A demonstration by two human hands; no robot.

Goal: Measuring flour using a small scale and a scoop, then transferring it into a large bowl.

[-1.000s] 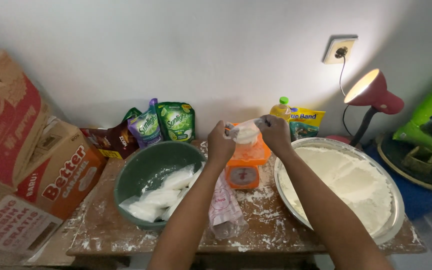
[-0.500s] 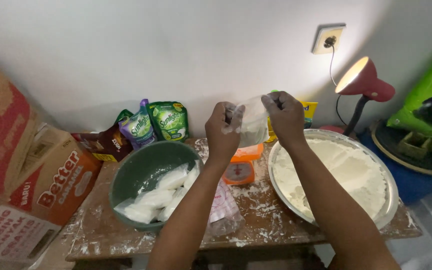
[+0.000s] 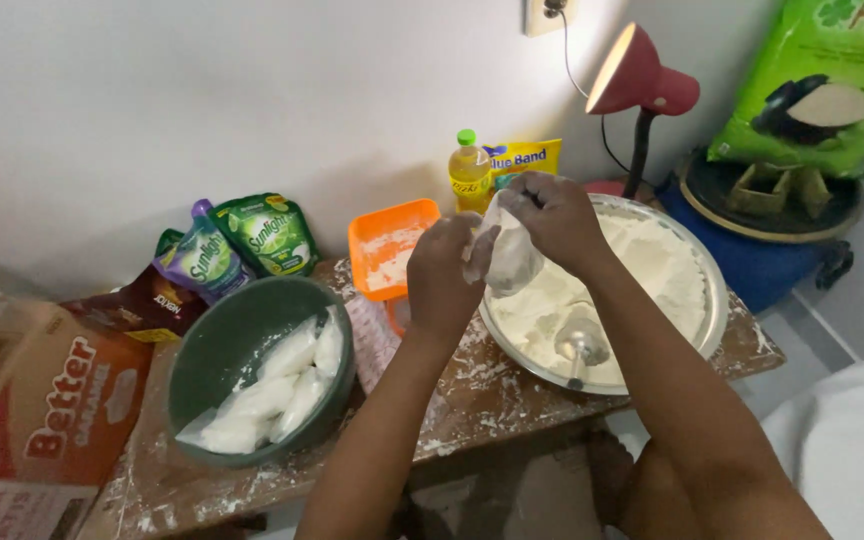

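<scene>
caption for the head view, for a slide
Both hands, left and right, hold a small clear bag of flour above a wide metal tray.

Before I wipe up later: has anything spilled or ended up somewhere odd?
Yes. White flour is smeared over the wooden table, mostly between the green bowl and the metal tray. A scoop lies half-sunk in the tray's flour.

My flour-dusted wooden table [image 3: 512, 390] carries green bowl [image 3: 252, 370], metal flour tray [image 3: 712, 300], orange scale [image 3: 387, 250], pouches [image 3: 242, 245], oil bottle [image 3: 468, 172].
</scene>
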